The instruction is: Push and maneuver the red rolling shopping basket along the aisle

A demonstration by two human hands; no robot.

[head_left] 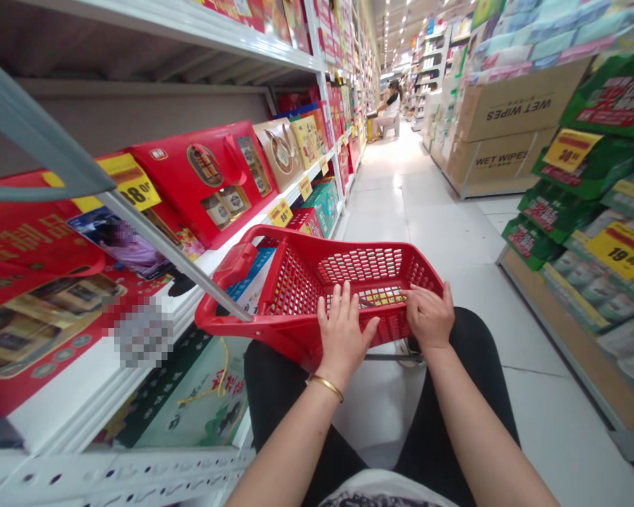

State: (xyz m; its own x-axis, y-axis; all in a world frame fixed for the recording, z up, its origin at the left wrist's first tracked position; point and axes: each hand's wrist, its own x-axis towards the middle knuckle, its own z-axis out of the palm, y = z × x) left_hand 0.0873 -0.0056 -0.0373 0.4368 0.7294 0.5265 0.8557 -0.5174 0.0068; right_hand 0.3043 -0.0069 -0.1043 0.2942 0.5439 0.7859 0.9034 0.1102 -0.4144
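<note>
A red plastic shopping basket (pixel 290 327) with perforated walls and a long grey pull handle (pixel 169 253) lies tilted between my knees. My left hand (pixel 343 327), a gold bangle at its wrist, is over the near rim with its fingers spread. Beside it, my right hand (pixel 430 313) is at the right end of the same rim, its fingers apart and partly bent, gripping nothing that I can see. Whether either palm presses on the rim is hard to tell. A blue and white package (pixel 253 282) shows at the basket's left end.
Close on my left, a white shelf (pixel 243 232) bears red gift boxes (pixel 206 176) and yellow price tags. To the right stand wet wipes cartons (pixel 507 105) and green packs (pixel 560 211). Down the tiled aisle (pixel 385 197) a person (pixel 391 109) sits on a stool.
</note>
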